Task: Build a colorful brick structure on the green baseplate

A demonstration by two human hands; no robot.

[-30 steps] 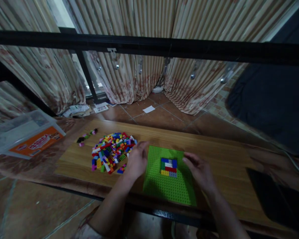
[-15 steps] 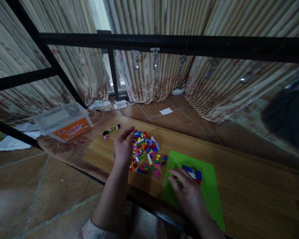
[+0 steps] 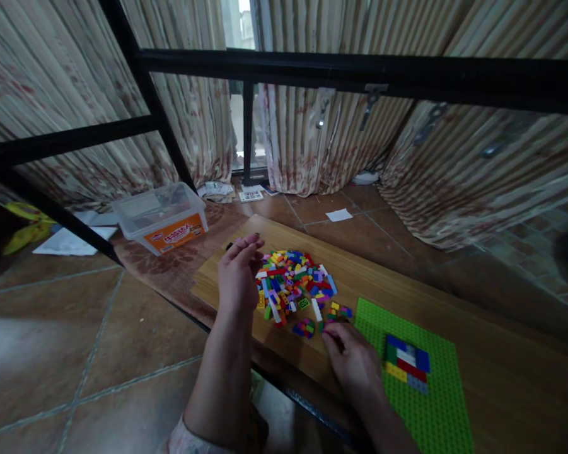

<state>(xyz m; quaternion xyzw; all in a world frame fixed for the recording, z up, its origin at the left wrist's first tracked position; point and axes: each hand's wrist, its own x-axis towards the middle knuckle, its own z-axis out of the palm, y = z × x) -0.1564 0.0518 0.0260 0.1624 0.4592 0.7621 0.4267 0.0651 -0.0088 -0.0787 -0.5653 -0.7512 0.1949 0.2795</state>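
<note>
A heap of small coloured bricks (image 3: pixel 295 284) lies on a wooden board (image 3: pixel 359 277). My left hand (image 3: pixel 237 275) hovers over the heap's left side, fingers loosely curled and apart, holding nothing that I can see. My right hand (image 3: pixel 352 359) rests on the board just below the heap's loose bricks, fingers bent down onto the wood beside the left edge of a green baseplate (image 3: pixel 430 403). On the baseplate sits a small flat block of blue, white, red, green, yellow and grey bricks (image 3: pixel 406 363).
A clear plastic box with an orange label (image 3: pixel 163 217) stands on the brown cloth at the left. Black metal bars (image 3: pixel 359 72) cross above the board. Striped curtains, papers (image 3: pixel 250 194) and a tiled floor lie behind and to the left.
The view has swung left. My right hand has come off the baseplate to the board by the loose bricks. My left hand stays over the heap's left side.
</note>
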